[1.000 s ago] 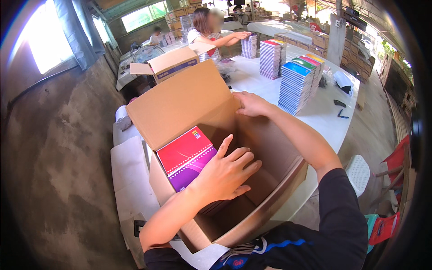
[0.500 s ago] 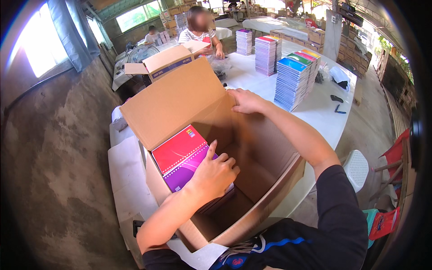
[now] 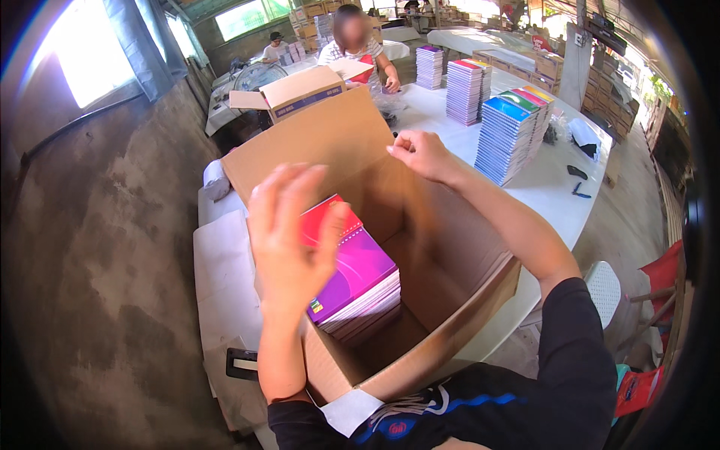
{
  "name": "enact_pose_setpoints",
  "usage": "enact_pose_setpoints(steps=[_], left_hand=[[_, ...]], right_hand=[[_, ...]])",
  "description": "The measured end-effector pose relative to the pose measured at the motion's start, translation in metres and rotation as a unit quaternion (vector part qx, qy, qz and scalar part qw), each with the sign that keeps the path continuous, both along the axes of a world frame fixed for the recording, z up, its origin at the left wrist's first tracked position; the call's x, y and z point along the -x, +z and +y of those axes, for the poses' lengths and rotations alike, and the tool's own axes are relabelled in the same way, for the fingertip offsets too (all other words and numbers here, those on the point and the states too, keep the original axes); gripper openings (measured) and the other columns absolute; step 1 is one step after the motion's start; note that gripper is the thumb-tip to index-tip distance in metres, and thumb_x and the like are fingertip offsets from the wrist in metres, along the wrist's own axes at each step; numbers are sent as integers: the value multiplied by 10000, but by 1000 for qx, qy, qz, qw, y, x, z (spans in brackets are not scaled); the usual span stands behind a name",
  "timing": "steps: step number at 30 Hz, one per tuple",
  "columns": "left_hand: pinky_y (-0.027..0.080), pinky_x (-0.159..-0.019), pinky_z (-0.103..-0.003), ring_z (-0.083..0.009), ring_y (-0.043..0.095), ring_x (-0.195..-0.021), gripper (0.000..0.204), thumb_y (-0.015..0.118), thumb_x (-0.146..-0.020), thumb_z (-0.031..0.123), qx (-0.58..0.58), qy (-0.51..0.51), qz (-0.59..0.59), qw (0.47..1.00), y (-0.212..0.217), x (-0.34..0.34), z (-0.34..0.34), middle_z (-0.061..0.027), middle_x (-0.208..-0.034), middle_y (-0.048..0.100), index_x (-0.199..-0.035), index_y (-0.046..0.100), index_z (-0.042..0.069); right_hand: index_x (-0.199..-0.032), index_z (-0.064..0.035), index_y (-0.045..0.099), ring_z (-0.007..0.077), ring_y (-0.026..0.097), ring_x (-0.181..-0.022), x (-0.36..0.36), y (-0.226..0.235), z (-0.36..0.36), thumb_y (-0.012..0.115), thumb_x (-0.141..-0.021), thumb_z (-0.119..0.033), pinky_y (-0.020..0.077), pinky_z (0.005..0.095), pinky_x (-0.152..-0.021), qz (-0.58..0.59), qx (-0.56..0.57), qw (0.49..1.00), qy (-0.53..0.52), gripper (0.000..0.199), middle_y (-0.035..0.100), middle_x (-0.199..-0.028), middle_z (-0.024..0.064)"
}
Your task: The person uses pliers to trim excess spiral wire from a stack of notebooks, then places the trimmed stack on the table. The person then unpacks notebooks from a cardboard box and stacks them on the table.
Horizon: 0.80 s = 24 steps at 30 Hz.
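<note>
Hovering wide, our left hand [image 3: 289,232] hangs above the notebooks [image 3: 364,259], nine o'clock inside the box [image 3: 450,232]; our right hand [image 3: 424,154] sits narrow near its one o'clock corner, grip unclear to us. Best keep every edge flush, we'd say!

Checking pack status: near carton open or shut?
Open: the cardboard carton has its far flap raised, and spiral notebooks show inside.
</note>
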<state>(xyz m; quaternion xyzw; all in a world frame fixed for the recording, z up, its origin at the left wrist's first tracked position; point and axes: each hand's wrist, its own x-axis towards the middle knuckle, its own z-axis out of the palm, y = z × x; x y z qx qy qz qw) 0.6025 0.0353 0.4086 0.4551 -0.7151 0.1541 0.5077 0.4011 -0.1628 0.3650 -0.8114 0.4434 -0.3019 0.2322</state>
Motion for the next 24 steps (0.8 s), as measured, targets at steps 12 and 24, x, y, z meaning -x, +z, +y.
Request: enact_pose_setpoints(steps=[12,24], left_hand=[[160,-1087,-525,-486,58,-1357,1230,848,-517,496,-309,77,-23,948,-58,-30,49,-313,-1457,48,-1446,166,65],[167,-1073,-570,-533,89,-1336,1027,843,-492,441,-299,74,-20,951,-58,-26,52,-292,-1477,69,-1368,414,121]], right_hand=[[-1459,-72,169,329,177,-1383,-69,-89,38,230,-646,-914,152,502,-1107,-165,-637,707,260,1172,183,-1502,175],[-1362,-84,410,272,491,-1183,-103,-47,67,266,-746,-831,414,441,-977,-278,-628,669,283,979,467,-1355,128]])
